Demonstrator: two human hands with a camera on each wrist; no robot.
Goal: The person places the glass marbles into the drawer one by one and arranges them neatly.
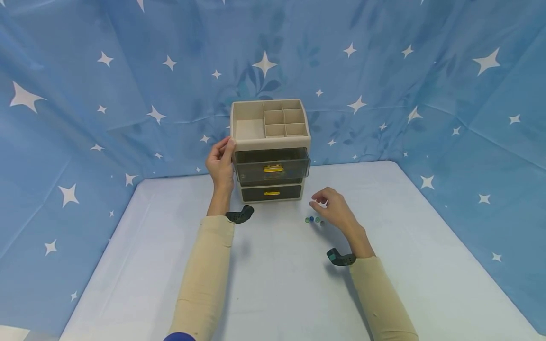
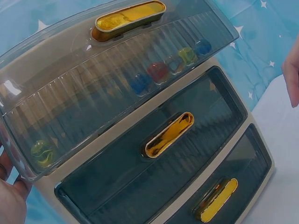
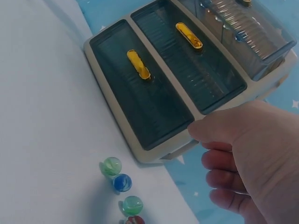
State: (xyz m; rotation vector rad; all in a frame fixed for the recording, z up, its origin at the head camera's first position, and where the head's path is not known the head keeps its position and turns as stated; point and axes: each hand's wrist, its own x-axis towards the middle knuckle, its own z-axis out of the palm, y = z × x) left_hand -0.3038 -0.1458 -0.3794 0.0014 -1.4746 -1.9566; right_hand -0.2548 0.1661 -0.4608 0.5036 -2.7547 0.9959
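Observation:
A beige desktop drawer cabinet [image 1: 270, 143] stands at the back, its top drawer [image 1: 273, 166] pulled out. My left hand [image 1: 222, 163] holds the cabinet's upper left side, thumb near the front edge. Inside the smoky clear drawer lie several marbles, among them a red marble [image 2: 158, 72] and a yellow-green marble [image 2: 43, 153]. My right hand [image 1: 334, 208] hovers right of the cabinet with fingers loosely bent and nothing visible in them. Close below it on the table are several marbles, including a blue marble [image 3: 122, 182], a green marble [image 3: 132, 205] and a red one [image 3: 135, 220].
Two lower drawers with gold handles are closed, the bottom drawer [image 1: 271, 192] nearest the table. The cabinet top has open compartments [image 1: 285, 118]. A white table [image 1: 273, 274] spreads in front, with a blue star-patterned curtain [image 1: 170, 94] behind and at both sides.

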